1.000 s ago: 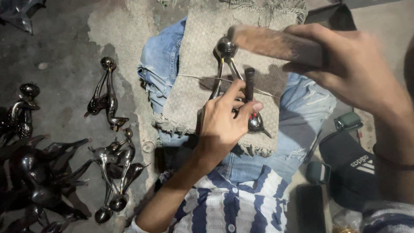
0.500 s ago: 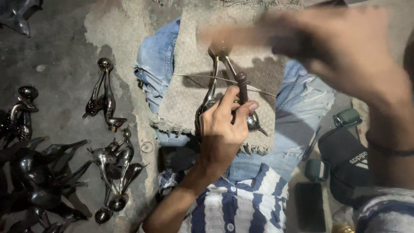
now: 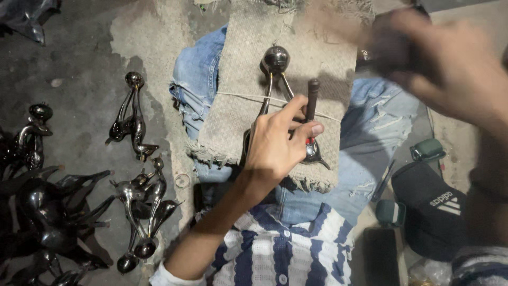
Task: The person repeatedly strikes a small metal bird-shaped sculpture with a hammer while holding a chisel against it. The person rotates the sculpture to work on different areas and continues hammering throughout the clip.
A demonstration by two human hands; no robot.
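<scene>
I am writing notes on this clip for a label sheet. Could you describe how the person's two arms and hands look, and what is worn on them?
Both hands are bare: no gloves, and no rings can be seen. The left hand has a bare forearm, with a pale rolled sleeve edge near the elbow. The right hand is blurred; its wrist looks bare, and further up the arm a blue and white striped sleeve shows at the frame corner.

Dark metal figurine [image 3: 275, 79] (shiny) on burlap [image 3: 238, 106].

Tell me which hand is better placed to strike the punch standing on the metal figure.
Right, probably. The right hand is raised above the cloth, closed on a blurred tool. The left hand is busy gripping the punch against the figure.
</scene>
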